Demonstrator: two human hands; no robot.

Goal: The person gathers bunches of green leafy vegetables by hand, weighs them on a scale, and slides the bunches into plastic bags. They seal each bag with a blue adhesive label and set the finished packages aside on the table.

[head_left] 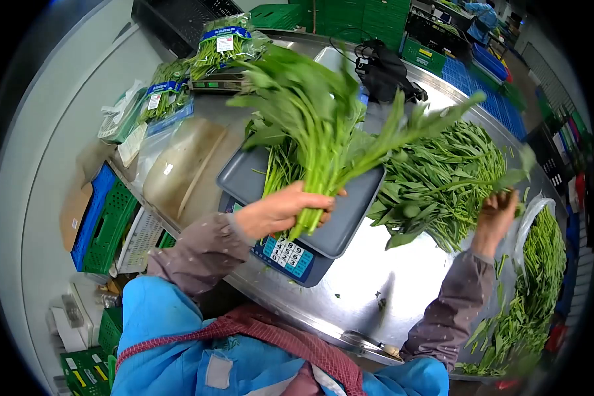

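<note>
A blue smock [158, 317] lay closest. At far left, a green basket [114, 132] held crumpled plastic [123, 105]. Next, the left hand [290, 210] gripped a bunch of greens [317, 152] by its stems above a grey tray [346, 228] — itself holding more greens [280, 168], atop a scale [287, 257]. Rightward, a leafy pile [442, 175] covered the worktop [402, 277]; the right hand [497, 214] closed on a blurred sprig [511, 177]. Clear plastic [523, 241] edged cut stems [544, 264] — inside or outside, unclear.

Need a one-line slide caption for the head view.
Left hand grips a bunch of leafy greens over a gray tray, right hand at the edge of a leafy heap.
</note>
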